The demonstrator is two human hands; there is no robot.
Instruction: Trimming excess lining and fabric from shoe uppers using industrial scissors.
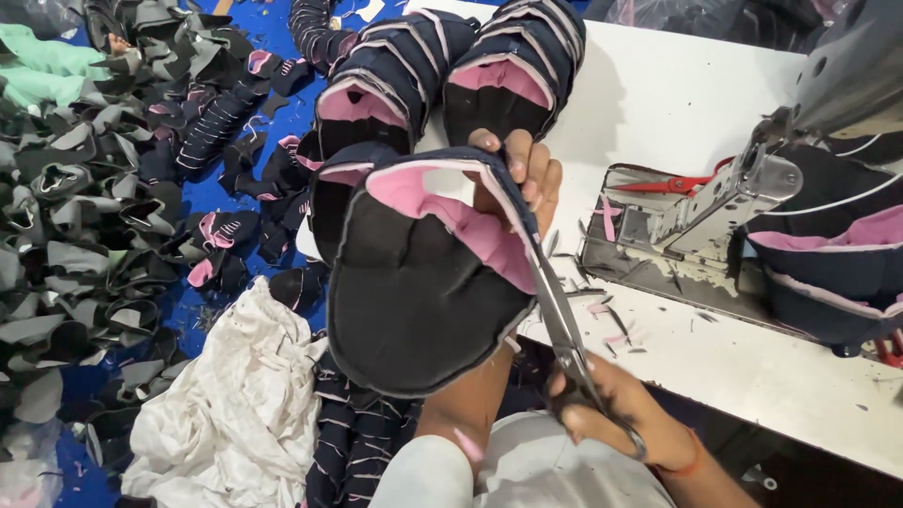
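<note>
Between the two hands: a dark shoe upper [423, 282] with pink lining, held up over the table edge, opening turned toward the camera.

Left hand [522, 174] grips the upper from behind at its top rim; fingertips curl over the pink-lined edge, thumb side hidden by the fabric. Hand closed on the piece.

Right hand [611, 409], lower and to the right of the upper, fingers closed through the handles of a pair of scissors [560, 315]. Blades run up and left from this hand and meet the upper's right edge along the pale seam. Whether the blades are parted at the cut cannot be told. Orange band at the right wrist.

Beyond the left hand: stacked rows of like uppers [451, 71], dark with pink insides, lying on the white table [677, 94].

Right of both hands: sewing machine [743, 188] with metal bed; red-handled scissors [673, 184] rest on it. More dark and pink pieces [828, 263] sit past the machine.

Left of the hands, down on the blue floor [273, 38]: heaps of grey and black cut parts [85, 226], and a crumpled white cloth [226, 404] just below the held upper.
</note>
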